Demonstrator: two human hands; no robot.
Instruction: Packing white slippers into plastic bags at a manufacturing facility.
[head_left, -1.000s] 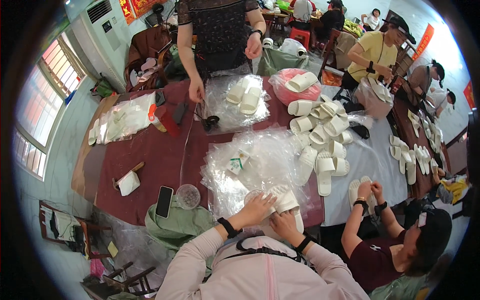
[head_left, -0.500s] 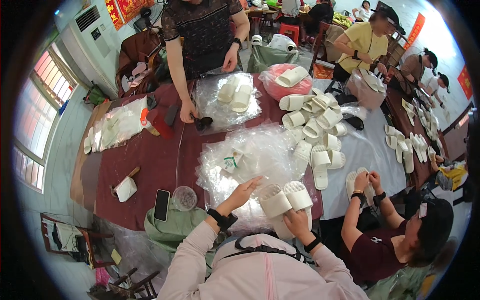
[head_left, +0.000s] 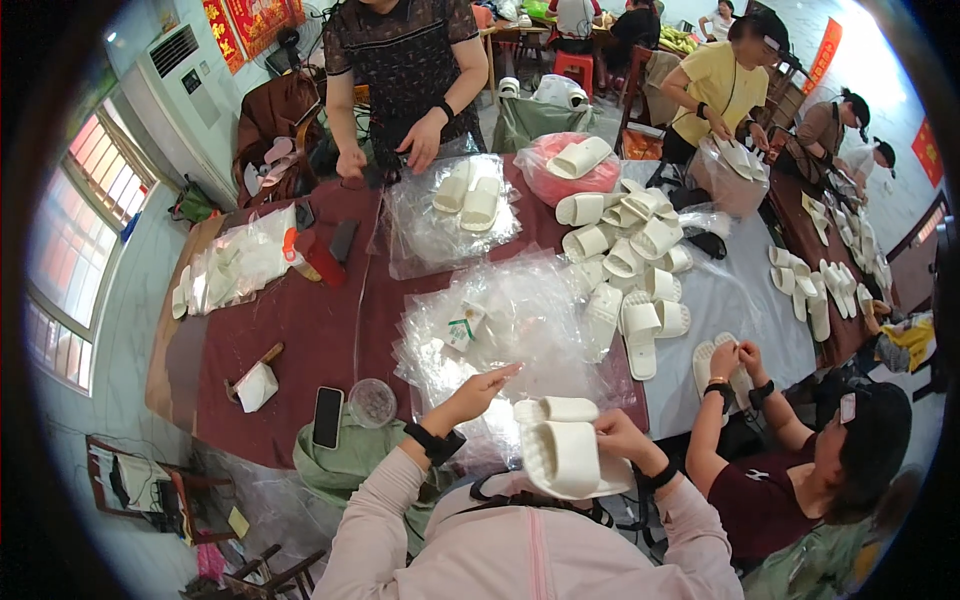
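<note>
My right hand [head_left: 622,437] grips a pair of cream slippers [head_left: 562,460] at their right side, close to my body. The pair is turned, one slipper's strap facing me and the other slipper showing behind it. To the left, my left hand [head_left: 478,393] holds nothing; its fingers are stretched out over the near part of a spread stack of clear plastic bags [head_left: 530,300]. A small white and green card or packet [head_left: 463,328] lies on that stack. Just beyond my right hand is a heap of loose cream slippers [head_left: 640,240].
Across the table a person handles a dark object beside bagged slippers [head_left: 481,203]. A co-worker's hands [head_left: 735,360] work on slippers at my right. A phone [head_left: 327,418], a round clear tub [head_left: 372,402], a tape dispenser [head_left: 254,385] and a red container [head_left: 322,260] stand left.
My right hand has turned the slippers and drawn them nearer my body. My left hand has barely shifted. The person opposite has pulled the dark object back toward themselves.
</note>
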